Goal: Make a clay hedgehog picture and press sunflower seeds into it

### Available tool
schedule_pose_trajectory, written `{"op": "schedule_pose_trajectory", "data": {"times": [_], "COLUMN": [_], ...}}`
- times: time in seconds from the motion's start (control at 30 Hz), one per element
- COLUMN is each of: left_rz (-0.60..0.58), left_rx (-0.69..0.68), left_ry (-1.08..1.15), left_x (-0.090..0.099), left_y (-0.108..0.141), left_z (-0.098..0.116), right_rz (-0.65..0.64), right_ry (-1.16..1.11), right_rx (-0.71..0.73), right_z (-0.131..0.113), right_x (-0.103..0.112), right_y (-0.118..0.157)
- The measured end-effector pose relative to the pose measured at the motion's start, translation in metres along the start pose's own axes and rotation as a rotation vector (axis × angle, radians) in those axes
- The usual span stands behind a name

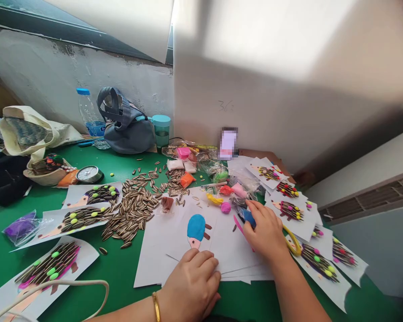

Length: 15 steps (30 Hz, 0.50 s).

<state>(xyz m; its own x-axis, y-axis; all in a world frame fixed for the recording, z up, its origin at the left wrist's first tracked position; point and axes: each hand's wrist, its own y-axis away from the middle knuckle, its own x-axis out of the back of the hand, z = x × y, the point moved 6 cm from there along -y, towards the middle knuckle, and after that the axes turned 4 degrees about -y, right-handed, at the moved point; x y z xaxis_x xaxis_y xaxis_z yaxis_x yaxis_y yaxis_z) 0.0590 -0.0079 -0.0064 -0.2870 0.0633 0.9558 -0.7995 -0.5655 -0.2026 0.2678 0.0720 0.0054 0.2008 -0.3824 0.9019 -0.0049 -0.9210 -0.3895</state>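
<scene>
My left hand (195, 284) lies on white paper (154, 264), fingers close together over the paper's near part. Just beyond its fingertips is a flat clay hedgehog (196, 228) with a blue body, pink face and brown feet; its snout end is hidden by the hand. At the right of the paper, my right hand (265, 226) has its thumb and fingers around a packet of blue clay (247, 217). A pink plastic clay tool (239, 225) lies beside that hand, partly under it. Sunflower seeds (137, 205) are heaped left of the paper.
Finished-looking seed hedgehog cards lie at left (50, 268) and right (319, 264). Yellow-handled scissors (293, 243) rest by my right wrist. Clay packets (187, 180), a phone (228, 143), cup (161, 130), bag (129, 134) and bottle (92, 120) stand behind. A white cable (104, 290) crosses front left.
</scene>
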Motion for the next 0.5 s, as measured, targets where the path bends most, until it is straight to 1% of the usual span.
{"op": "schedule_pose_trajectory", "data": {"times": [0.1, 0.2, 0.27, 0.37, 0.43, 0.5], "left_rz": [0.058, 0.136, 0.183, 0.236, 0.264, 0.276], "left_rx": [-0.028, -0.034, -0.034, -0.025, -0.016, 0.0], "left_ry": [0.013, 0.023, 0.026, 0.03, 0.039, 0.062], "left_x": [0.004, 0.009, 0.012, 0.017, 0.021, 0.026], "left_y": [0.0, 0.0, 0.001, 0.002, 0.002, 0.001], "left_z": [0.002, 0.002, 0.003, 0.002, 0.002, 0.001], "right_rz": [-0.014, -0.064, -0.12, -0.231, -0.265, -0.268], "right_ry": [-0.018, 0.025, 0.054, 0.084, 0.088, 0.088], "right_rx": [0.017, 0.038, 0.04, 0.007, -0.002, -0.001], "right_z": [0.0, 0.001, 0.002, 0.004, 0.004, 0.002], "right_x": [0.006, 0.008, 0.004, -0.008, -0.014, -0.017], "right_y": [-0.011, -0.03, -0.044, -0.061, -0.069, -0.074]}}
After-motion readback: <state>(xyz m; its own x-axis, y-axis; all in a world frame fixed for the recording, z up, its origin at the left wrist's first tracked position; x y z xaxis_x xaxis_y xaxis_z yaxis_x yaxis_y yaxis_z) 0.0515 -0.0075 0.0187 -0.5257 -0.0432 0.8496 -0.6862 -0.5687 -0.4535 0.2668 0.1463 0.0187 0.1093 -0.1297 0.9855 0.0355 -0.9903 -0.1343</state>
